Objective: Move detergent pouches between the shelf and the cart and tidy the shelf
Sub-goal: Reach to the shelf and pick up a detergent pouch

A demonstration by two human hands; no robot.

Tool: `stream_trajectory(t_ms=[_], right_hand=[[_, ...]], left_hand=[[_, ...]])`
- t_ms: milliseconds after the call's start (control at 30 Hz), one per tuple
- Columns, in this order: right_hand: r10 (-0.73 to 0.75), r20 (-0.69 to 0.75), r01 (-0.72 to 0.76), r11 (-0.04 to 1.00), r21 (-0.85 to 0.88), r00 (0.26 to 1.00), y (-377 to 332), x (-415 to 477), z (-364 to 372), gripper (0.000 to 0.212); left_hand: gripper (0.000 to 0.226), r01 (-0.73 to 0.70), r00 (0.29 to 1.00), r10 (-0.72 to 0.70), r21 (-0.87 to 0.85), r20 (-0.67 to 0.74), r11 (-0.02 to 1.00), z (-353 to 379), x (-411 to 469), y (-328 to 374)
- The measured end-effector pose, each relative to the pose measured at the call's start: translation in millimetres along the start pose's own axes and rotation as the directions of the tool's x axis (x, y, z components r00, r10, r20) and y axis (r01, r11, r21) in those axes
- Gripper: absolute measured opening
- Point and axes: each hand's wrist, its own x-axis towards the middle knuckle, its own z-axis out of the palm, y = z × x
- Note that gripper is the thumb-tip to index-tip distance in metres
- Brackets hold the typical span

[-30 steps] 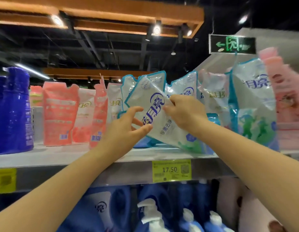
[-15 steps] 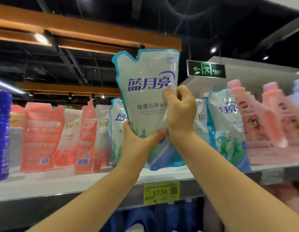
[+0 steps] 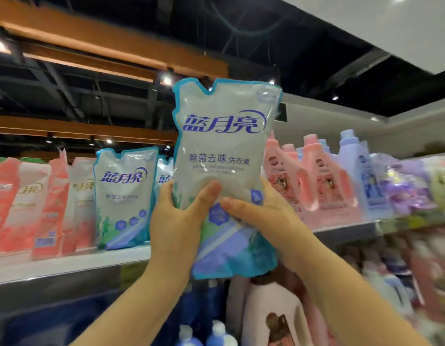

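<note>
I hold a blue-edged white detergent pouch (image 3: 224, 151) upright in front of the shelf (image 3: 67, 263), clear of it. My left hand (image 3: 176, 221) grips its lower left side, thumb across the front. My right hand (image 3: 261, 216) grips its lower right side. Another blue pouch of the same kind (image 3: 124, 196) stands on the shelf to the left, with one more (image 3: 164, 178) partly hidden behind my left hand. No cart is in view.
Pink and white pouches (image 3: 29, 203) stand at the shelf's left end. Pink bottles (image 3: 326, 178) and a pale blue bottle (image 3: 356, 176) stand on the shelf to the right. Blue bottles (image 3: 206, 333) fill the shelf below.
I have lifted the blue pouch off the shelf and drawn it toward me. My right hand slid from its middle down to its lower edge. The view has swung right.
</note>
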Motion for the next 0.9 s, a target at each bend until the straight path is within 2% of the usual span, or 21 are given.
stream_trajectory(t_ms=[100, 200, 300, 400, 500, 600, 767, 900], right_hand=[[0.044, -0.134, -0.029, 0.993, 0.118, 0.99, 1, -52, -48, 0.063], [0.12, -0.281, -0.108, 0.992, 0.058, 0.952, 1, -113, -107, 0.066], [0.181, -0.41, -0.211, 0.977, -0.027, 0.894, 6, -181, -166, 0.076], [0.259, -0.531, -0.32, 0.947, -0.023, 0.807, 13, -247, -226, 0.063], [0.308, -0.652, -0.422, 0.906, -0.021, 0.693, 18, -303, -287, 0.067], [0.299, -0.755, -0.512, 0.857, -0.056, 0.583, 24, -354, -349, 0.079], [0.279, -0.892, -0.643, 0.765, -0.017, 0.355, 39, -437, -452, 0.083], [0.302, -0.939, -0.697, 0.709, 0.106, 0.164, 59, -504, -526, 0.082]], left_hand=[[0.048, 0.046, 0.997, -0.045, -0.009, 0.069, 0.999, 49, -48, -1], [0.028, 0.099, 0.978, -0.093, -0.024, 0.185, 0.995, 107, -106, -2], [0.017, 0.233, 0.933, -0.199, -0.083, 0.3, 0.969, 167, -173, -14], [0.019, 0.339, 0.86, -0.282, -0.064, 0.426, 0.939, 228, -243, -31], [0.017, 0.449, 0.774, -0.354, -0.061, 0.526, 0.891, 292, -306, -43], [0.026, 0.525, 0.675, -0.384, -0.044, 0.63, 0.85, 359, -363, -57], [0.028, 0.655, 0.468, -0.414, 0.008, 0.781, 0.755, 470, -463, -84], [0.032, 0.733, 0.273, -0.439, 0.11, 0.856, 0.671, 548, -552, -112]])
